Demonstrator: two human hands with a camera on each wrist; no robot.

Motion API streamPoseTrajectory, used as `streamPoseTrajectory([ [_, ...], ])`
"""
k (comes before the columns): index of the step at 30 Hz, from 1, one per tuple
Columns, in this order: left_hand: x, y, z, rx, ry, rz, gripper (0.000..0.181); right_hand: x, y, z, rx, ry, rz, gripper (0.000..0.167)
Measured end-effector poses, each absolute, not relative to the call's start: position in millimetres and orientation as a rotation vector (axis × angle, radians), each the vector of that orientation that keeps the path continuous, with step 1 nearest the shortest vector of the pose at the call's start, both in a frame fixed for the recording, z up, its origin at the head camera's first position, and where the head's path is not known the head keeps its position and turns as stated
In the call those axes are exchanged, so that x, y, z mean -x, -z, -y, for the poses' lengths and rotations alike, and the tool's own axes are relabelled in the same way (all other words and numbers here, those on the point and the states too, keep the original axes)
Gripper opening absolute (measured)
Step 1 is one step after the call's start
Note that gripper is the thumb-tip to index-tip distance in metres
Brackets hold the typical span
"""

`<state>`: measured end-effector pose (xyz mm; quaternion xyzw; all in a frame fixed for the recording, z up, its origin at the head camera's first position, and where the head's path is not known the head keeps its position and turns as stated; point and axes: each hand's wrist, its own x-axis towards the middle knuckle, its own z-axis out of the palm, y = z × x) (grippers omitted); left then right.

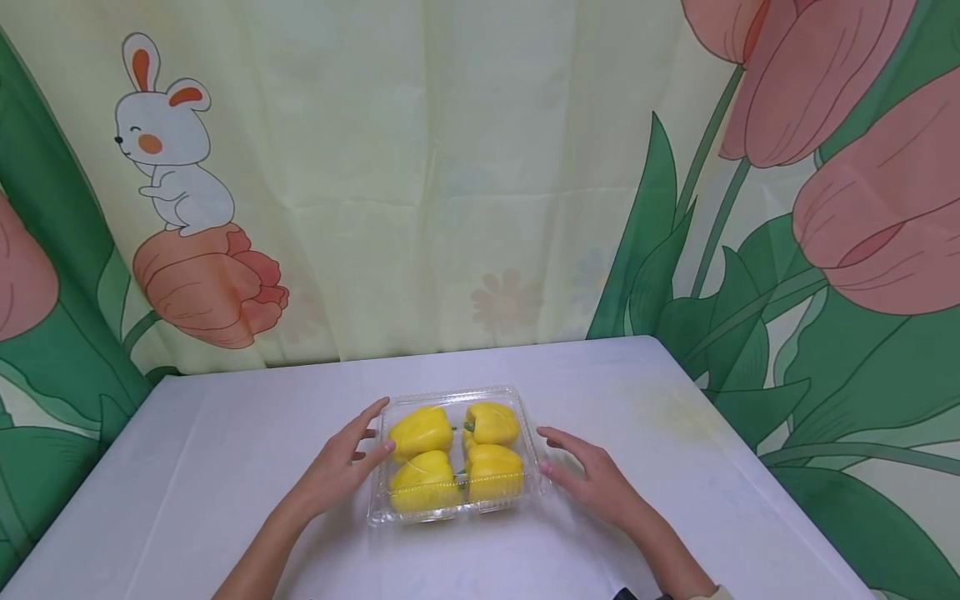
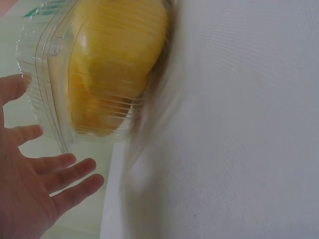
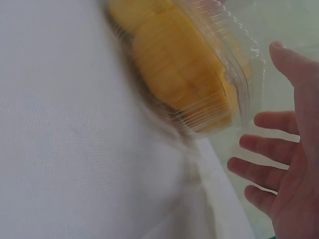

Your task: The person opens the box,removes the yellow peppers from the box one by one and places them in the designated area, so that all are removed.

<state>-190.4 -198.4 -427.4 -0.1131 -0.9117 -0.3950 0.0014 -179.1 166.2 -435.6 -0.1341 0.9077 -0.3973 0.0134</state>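
A clear plastic clamshell box (image 1: 530, 433) sits on the table with several yellow bell peppers (image 1: 422, 432) inside, showing through the plastic. On its left side is my left hand (image 1: 337, 471), fingers spread and fairly straight; its thumb and index finger overlap the box's edge, and I cannot tell whether they touch it. My right hand (image 1: 596, 479) is beside the box's right edge. In the right wrist view that hand's loosely extended fingers (image 3: 269, 144) stand apart from the box wall. Neither hand grips anything.
A white cloth covers the table (image 1: 247, 433), whose back edge meets a hanging curtain (image 1: 360, 167) printed with a rabbit and tulips. A small dark object (image 1: 624, 594) shows at the bottom edge by the right forearm.
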Motion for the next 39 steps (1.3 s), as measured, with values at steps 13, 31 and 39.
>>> streamPoseTrajectory([
  [13, 188.7, 429.5, 196.7, 0.319, 1.355, 2.853, 0.065, 178.0, 440.4, -168.2, 0.435, 1.265, -2.79, 0.052],
  [31, 186.3, 436.4, 194.2, 0.302, 1.436, 2.826, 0.064, 178.2, 440.6, -167.2, 0.361, 1.286, -2.763, 0.051],
  [39, 185.4, 435.6, 193.1, 0.282, 1.478, 2.814, 0.064, 177.2, 441.7, -167.1, 0.354, 1.282, -2.775, 0.051],
])
